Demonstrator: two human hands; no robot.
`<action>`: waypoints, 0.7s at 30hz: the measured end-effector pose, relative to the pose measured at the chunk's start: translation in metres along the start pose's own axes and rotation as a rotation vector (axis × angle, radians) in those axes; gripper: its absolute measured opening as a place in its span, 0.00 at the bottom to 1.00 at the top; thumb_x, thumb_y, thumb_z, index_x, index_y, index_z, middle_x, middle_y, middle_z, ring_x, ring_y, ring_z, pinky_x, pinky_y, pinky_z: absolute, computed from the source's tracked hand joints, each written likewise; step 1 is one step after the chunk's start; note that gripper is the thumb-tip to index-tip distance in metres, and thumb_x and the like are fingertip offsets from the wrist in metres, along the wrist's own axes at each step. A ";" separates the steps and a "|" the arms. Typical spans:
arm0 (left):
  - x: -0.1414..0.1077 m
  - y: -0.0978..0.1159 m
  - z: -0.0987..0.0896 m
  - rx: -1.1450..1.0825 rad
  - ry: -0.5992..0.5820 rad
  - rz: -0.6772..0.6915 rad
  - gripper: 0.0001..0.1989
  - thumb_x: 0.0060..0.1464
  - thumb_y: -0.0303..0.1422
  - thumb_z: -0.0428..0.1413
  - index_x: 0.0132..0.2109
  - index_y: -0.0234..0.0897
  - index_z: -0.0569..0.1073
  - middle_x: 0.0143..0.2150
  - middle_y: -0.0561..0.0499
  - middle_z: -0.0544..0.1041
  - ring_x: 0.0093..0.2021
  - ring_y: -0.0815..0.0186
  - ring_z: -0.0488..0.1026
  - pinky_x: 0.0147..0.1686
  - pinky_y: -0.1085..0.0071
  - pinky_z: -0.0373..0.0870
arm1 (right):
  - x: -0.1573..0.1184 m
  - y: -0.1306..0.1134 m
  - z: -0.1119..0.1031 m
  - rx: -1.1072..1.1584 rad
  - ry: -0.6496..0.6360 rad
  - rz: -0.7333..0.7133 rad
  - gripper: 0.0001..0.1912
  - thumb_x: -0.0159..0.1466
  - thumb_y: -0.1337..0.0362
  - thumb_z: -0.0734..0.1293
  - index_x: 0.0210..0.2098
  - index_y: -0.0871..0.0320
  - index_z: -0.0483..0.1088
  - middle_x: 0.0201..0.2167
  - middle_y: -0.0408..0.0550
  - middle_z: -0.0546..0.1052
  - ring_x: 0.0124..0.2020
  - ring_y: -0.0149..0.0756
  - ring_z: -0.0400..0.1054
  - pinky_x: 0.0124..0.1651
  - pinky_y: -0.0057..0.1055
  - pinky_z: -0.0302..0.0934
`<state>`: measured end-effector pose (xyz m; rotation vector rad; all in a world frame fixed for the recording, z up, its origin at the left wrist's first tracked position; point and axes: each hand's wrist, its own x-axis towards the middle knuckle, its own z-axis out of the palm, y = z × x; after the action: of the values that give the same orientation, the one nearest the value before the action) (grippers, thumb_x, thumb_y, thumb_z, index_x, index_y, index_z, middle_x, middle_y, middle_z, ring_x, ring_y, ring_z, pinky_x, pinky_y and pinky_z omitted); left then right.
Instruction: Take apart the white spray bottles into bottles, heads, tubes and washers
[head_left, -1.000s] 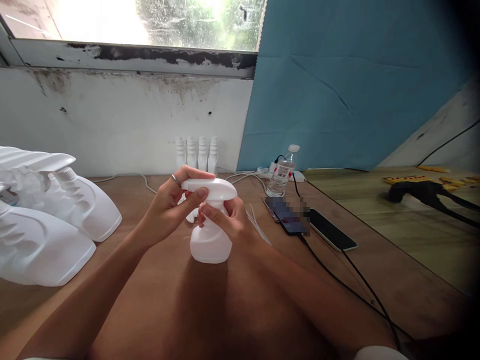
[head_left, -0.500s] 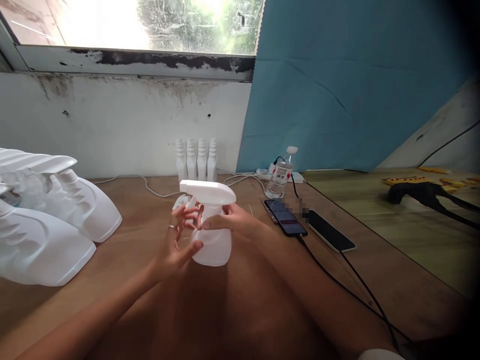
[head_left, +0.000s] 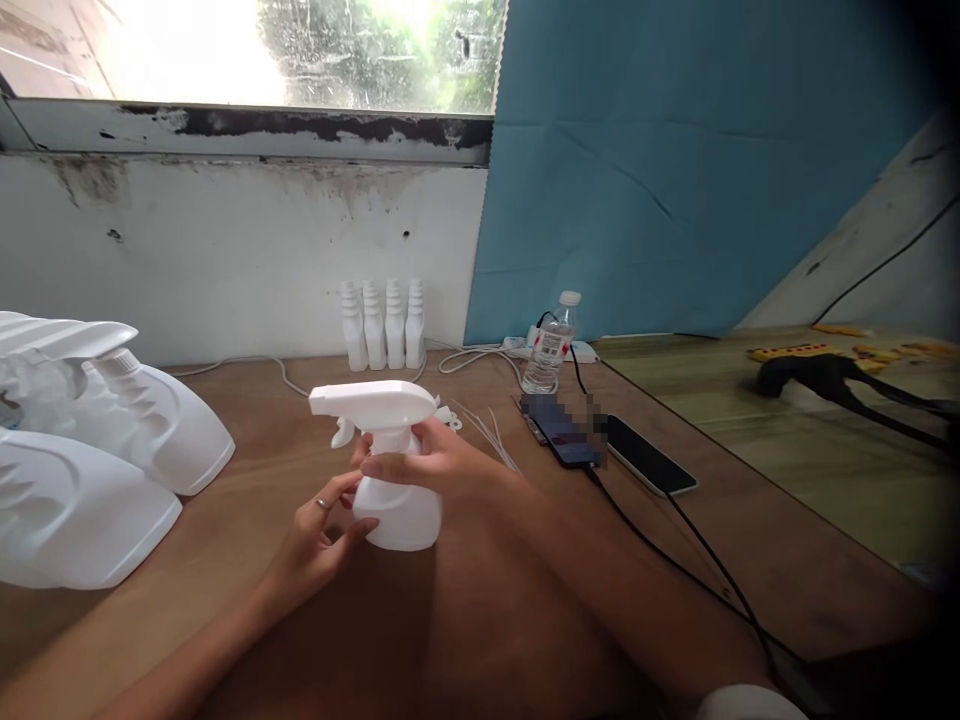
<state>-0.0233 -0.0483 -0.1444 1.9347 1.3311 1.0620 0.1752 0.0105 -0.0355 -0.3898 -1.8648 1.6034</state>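
Between my hands is a white spray bottle [head_left: 401,515], upright above the brown table, its spray head [head_left: 375,400] and trigger [head_left: 343,432] turned left. My right hand [head_left: 424,460] is wrapped around its neck, just under the spray head. On the lower left side, my left hand [head_left: 326,535], with a ring on one finger, grips the bottle body between thumb and fingers. Some of the left fingertips are hidden behind the bottle. Small white parts [head_left: 448,416] and thin white strips [head_left: 495,440] lie behind my right hand.
Larger white bottles [head_left: 90,510] lie piled at the left. Several slim white bottles [head_left: 384,330] stand by the wall. A clear water bottle [head_left: 551,345], a phone [head_left: 559,430] and a black-topped device [head_left: 649,455] with cables are to the right.
The spray bottle and both hands have shifted left and slightly down. My left fingers, spread near the trigger before, have dropped and closed on the bottle body. The trigger now shows clearly.
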 end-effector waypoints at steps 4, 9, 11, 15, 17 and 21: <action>-0.011 -0.015 -0.026 0.268 0.186 -0.041 0.21 0.56 0.43 0.56 0.54 0.46 0.63 0.41 0.49 0.75 0.40 0.58 0.75 0.38 0.65 0.73 | -0.007 0.042 0.001 -0.270 0.183 -0.096 0.30 0.56 0.59 0.73 0.56 0.50 0.62 0.56 0.51 0.62 0.54 0.40 0.61 0.57 0.41 0.59; -0.020 -0.034 -0.070 0.506 0.520 -0.207 0.29 0.51 0.47 0.58 0.55 0.43 0.59 0.34 0.52 0.69 0.32 0.59 0.71 0.34 0.64 0.70 | -0.035 0.100 0.002 -0.385 0.262 -0.005 0.25 0.61 0.68 0.67 0.57 0.52 0.59 0.55 0.52 0.62 0.47 0.35 0.67 0.53 0.39 0.63; -0.021 -0.038 -0.083 0.538 0.599 -0.269 0.29 0.50 0.47 0.58 0.55 0.44 0.57 0.33 0.53 0.67 0.34 0.57 0.71 0.34 0.63 0.68 | -0.045 0.110 0.002 -0.446 0.235 -0.027 0.26 0.60 0.72 0.65 0.57 0.53 0.59 0.53 0.52 0.63 0.46 0.34 0.67 0.53 0.37 0.63; -0.016 -0.041 -0.096 0.542 0.699 -0.321 0.24 0.50 0.45 0.58 0.50 0.49 0.58 0.35 0.53 0.67 0.36 0.53 0.72 0.30 0.63 0.64 | -0.052 0.113 0.001 -0.564 0.165 -0.107 0.30 0.59 0.76 0.63 0.59 0.53 0.55 0.55 0.54 0.61 0.47 0.35 0.66 0.53 0.37 0.63; -0.012 -0.044 -0.098 0.528 0.739 -0.345 0.24 0.47 0.45 0.59 0.47 0.48 0.58 0.34 0.55 0.67 0.34 0.54 0.73 0.27 0.64 0.63 | -0.052 0.113 0.001 -0.604 0.155 -0.120 0.31 0.59 0.76 0.63 0.59 0.53 0.55 0.55 0.54 0.61 0.47 0.35 0.65 0.54 0.37 0.62; -0.009 -0.055 -0.102 0.517 0.811 -0.396 0.25 0.40 0.44 0.63 0.40 0.41 0.59 0.31 0.55 0.65 0.29 0.60 0.70 0.25 0.67 0.63 | -0.051 0.117 0.000 -0.635 0.145 -0.122 0.31 0.59 0.76 0.63 0.59 0.53 0.54 0.55 0.53 0.62 0.49 0.36 0.64 0.55 0.38 0.61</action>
<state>-0.1387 -0.0365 -0.1370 1.4550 2.5140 1.4567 0.1926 0.0045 -0.1620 -0.6264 -2.2011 0.8470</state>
